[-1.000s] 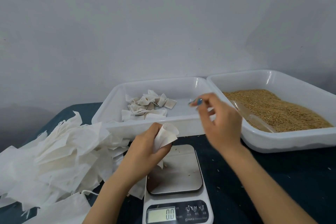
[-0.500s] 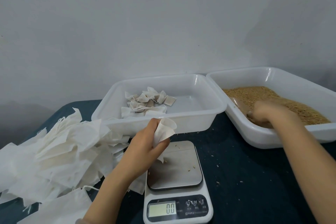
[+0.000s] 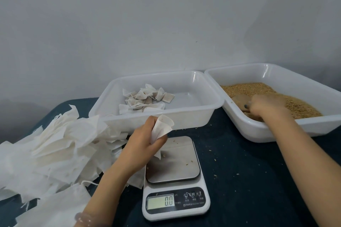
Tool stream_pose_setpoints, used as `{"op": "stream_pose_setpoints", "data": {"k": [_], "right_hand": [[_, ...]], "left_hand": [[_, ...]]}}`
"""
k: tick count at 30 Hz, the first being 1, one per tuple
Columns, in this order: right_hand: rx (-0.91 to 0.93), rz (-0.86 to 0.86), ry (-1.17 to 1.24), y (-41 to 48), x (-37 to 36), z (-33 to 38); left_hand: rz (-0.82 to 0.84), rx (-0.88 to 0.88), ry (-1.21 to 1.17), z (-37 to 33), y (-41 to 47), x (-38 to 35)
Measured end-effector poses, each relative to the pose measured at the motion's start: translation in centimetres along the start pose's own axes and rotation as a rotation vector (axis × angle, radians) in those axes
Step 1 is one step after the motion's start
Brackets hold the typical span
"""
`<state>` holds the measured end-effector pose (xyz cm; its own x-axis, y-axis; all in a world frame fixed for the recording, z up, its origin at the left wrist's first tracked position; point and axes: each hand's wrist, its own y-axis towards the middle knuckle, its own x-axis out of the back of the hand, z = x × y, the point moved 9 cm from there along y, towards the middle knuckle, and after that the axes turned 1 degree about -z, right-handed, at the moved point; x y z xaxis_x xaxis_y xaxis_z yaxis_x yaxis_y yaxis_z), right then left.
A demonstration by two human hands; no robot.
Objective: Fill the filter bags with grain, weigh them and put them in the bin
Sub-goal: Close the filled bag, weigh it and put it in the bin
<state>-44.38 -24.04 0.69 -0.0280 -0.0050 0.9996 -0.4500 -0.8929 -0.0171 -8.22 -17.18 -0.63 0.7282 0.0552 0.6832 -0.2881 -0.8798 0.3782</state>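
A person's left hand (image 3: 142, 143) grips an empty filter bag (image 3: 162, 127), mouth open and upward, just above the scale (image 3: 175, 204), which reads 0.0. The right hand (image 3: 265, 106), blurred, curls around the handle of a scoop (image 3: 239, 98) lying in the grain (image 3: 299, 107) of the right-hand tray (image 3: 276, 131). Filled bags (image 3: 147, 97) lie in the bin (image 3: 184, 116) behind the scale. A pile of empty bags (image 3: 55, 149) lies at left on the dark table (image 3: 249, 180).
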Motion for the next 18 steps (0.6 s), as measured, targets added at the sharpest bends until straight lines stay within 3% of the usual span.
{"op": "stream_pose_setpoints", "data": {"k": [6,10,14,18], "right_hand": [[0.038,0.071,-0.140,-0.8,-0.2,1.4],[0.072,0.009,-0.143,-0.7,0.2,1.9],[0.159,-0.031,-0.017,-0.6,0.2,2.5],[0.094,-0.016,0.169,0.2,-0.2,1.8]], "left_hand": [[0.003,0.010,0.025,0.2,0.1,-0.1],[0.008,0.007,0.024,0.2,0.2,-0.2],[0.007,-0.002,0.030,0.1,0.3,-0.2],[0.006,-0.007,0.024,0.1,0.2,-0.2]]}}
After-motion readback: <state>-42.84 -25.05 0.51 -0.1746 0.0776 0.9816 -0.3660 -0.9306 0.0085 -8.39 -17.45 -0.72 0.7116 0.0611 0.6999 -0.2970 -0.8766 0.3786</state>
